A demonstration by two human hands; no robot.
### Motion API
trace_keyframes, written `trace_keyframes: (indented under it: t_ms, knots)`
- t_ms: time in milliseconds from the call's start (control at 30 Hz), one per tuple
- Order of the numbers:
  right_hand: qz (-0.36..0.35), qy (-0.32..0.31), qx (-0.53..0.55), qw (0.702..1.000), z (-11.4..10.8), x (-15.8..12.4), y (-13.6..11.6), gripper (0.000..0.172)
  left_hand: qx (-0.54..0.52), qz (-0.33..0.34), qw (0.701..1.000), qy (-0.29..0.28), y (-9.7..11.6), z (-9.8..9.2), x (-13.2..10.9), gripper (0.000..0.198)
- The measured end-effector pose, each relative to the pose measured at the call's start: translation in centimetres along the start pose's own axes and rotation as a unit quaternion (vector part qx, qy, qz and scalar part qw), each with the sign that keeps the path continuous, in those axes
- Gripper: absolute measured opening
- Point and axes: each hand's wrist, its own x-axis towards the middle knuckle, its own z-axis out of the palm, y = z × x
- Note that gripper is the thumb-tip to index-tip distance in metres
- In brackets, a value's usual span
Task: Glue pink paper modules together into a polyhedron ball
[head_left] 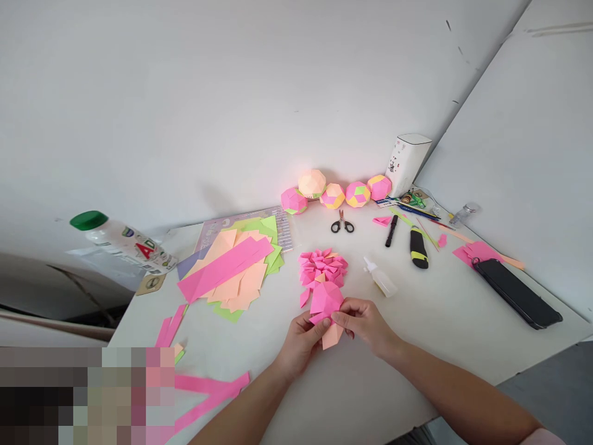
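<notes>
Between my two hands is a partly formed paper ball, bright pink with a peach panel at its near end. My left hand pinches it from the left, thumb on a pink flap. From the right, my right hand grips the same piece with thumb and fingers close to the left thumb. The fingers under the paper are partly hidden. Just beyond the ball lies a heap of folded pink paper pieces. A small clear glue bottle lies on its side to the right of the heap.
Several finished paper balls line the wall. Black scissors, a marker, a box cutter and a black phone case lie rightward. Coloured paper sheets and a green-capped white bottle are leftward; pink strips lie near.
</notes>
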Motion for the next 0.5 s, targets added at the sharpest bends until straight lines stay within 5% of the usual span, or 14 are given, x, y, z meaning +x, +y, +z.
trace_keyframes:
  t_ms: [500]
  knots:
    - [0.028,0.006,0.009,1.000,0.13,0.02,0.02,0.030,-0.001,0.019,0.999,-0.039,0.45,0.38,-0.11,0.032]
